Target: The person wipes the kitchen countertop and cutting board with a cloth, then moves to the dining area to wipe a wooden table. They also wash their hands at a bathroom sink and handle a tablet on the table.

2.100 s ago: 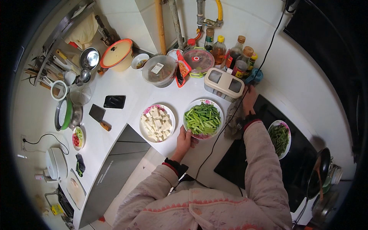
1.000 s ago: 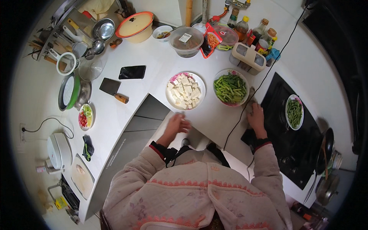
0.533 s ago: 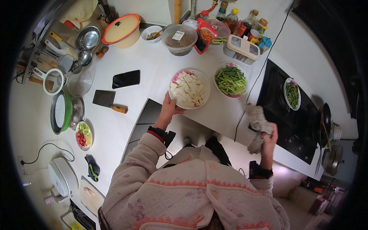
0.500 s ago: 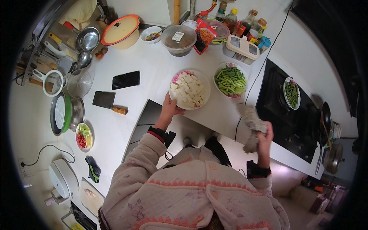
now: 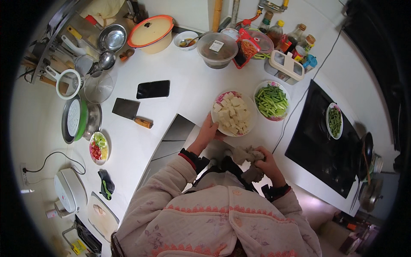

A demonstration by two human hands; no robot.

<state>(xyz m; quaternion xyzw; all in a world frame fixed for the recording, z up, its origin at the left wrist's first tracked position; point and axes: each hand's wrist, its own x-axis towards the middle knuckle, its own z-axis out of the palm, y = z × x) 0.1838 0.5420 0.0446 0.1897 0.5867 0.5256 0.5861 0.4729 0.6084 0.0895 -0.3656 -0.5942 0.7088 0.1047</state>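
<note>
left hand (image 5: 208, 132): my fingers grip the near rim of the plate of tofu cubes (image 5: 233, 113), thumb on the edge, palm below it
right hand (image 5: 266, 165): my fingers clenched round a crumpled grey-brown rag (image 5: 248, 155), held in front of my chest just off the counter edge
plate of tofu cubes: sits on the white counter (image 5: 184, 77), close to the near edge, white cubes piled in a pink-patterned rim
rag: bunched up, partly sticking out left of my fist; lower part hangs down by my wrist
plate of green beans (image 5: 271, 100): just beside the tofu plate on its right, not touching my hands
black cooktop (image 5: 323, 147): right of both plates, a cord runs along its left edge
second plate of greens (image 5: 334, 120): rests on the cooktop's far side
cleaver (image 5: 131, 112): flat on the counter left of the tofu plate, wooden handle pointing right
black phone (image 5: 153, 89): lies above the cleaver, well apart from my left hand
small dish of chopped peppers (image 5: 98, 147): far left near the counter edge
pot with orange rim (image 5: 152, 32): at the back, lid on
clear lidded container (image 5: 217, 49): back of counter, beside the sauce bottles (image 5: 282, 32)
sleeves: pink quilted jacket covers both my arms
</note>
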